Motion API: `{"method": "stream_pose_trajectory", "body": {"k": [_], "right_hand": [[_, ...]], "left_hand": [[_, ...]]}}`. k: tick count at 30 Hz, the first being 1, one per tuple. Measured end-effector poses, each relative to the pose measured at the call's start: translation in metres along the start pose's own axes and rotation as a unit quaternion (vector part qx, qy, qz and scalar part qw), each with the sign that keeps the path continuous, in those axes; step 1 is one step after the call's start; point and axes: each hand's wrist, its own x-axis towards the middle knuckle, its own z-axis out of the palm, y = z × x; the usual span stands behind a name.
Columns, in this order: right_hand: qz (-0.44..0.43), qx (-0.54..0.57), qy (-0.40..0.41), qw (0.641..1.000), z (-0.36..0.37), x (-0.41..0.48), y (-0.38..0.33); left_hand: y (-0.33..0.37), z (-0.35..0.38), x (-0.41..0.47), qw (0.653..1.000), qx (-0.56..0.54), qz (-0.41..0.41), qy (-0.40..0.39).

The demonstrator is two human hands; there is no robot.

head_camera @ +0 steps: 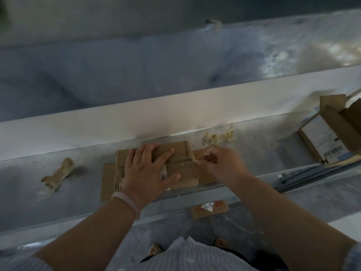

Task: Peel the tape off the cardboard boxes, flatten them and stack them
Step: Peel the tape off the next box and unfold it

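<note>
A small brown cardboard box (181, 153) lies on a flattened piece of cardboard (107, 180) in the middle of the glass tabletop (29, 184). My left hand (150, 171) presses flat on the box's top with fingers spread. My right hand (220, 163) pinches a strip of clear tape (187, 160) at the box's right edge; the strip runs stretched across the top of the box.
A crumpled wad of peeled tape (58, 174) lies to the left, and smaller tape scraps (216, 136) behind the box. An open box with a white label (330, 137) sits at the far right. Another piece of cardboard (208, 208) shows below the glass. A white ledge (78, 124) borders the table's far side.
</note>
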Motion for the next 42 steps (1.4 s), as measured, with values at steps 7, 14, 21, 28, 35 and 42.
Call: {"method": "stream_pose_trajectory", "body": {"k": [7,14,21,28,35,42], "right_hand": [[0.024,0.038,0.076,0.996,-0.005,0.027,-0.007],[0.104,0.345,-0.025,0.932,-0.02,0.043,-0.012],[0.19,0.51,-0.069,0.836,-0.021,0.04,0.01],[0.047,0.221,-0.036,0.974,-0.004,0.042,0.015],[0.003,0.041,-0.006,0.999,0.006,0.042,0.003],[0.069,0.07,0.044,0.994,0.014,0.061,0.001]], "left_hand": [[-0.001,-0.001,-0.002,1.0,-0.003,0.006,-0.005],[-0.001,-0.002,-0.001,1.0,-0.005,0.007,-0.012],[0.0,-0.002,-0.003,1.0,-0.004,0.006,-0.008],[0.001,-0.003,-0.002,1.0,-0.006,0.004,-0.01],[0.001,-0.002,-0.001,1.0,-0.005,0.002,-0.018],[0.001,-0.003,-0.002,1.0,-0.003,0.001,-0.02]]}}
